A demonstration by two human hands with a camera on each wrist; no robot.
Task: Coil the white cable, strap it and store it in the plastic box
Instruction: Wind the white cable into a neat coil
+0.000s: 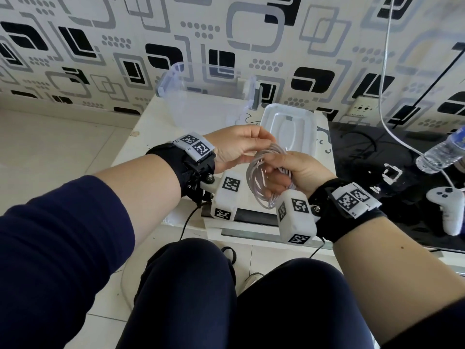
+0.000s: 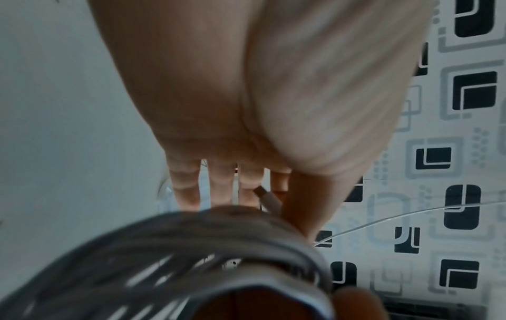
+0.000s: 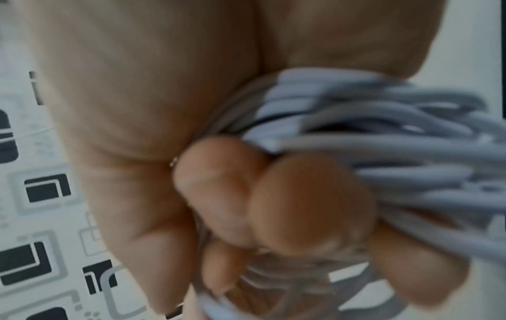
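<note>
Patterned wall behind the surface [image 1: 156, 117]; right hand [image 1: 299, 172] grips the coiled white cable [image 1: 261, 182], left hand [image 1: 236, 144] pinches its plug end. Coiling's basically done, strapping's next I guess.

Your plastic box [image 1: 201, 96] is sitting on the table [image 1: 141, 137]; its lid [image 1: 286, 127] is lying just right of the box, the controller [image 1: 450, 207] and bottle [image 1: 442, 152] farther right.

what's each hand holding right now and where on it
The right hand grips the coiled white cable by one side of its loops. The left hand pinches the cable's plug end between thumb and fingers.
</note>
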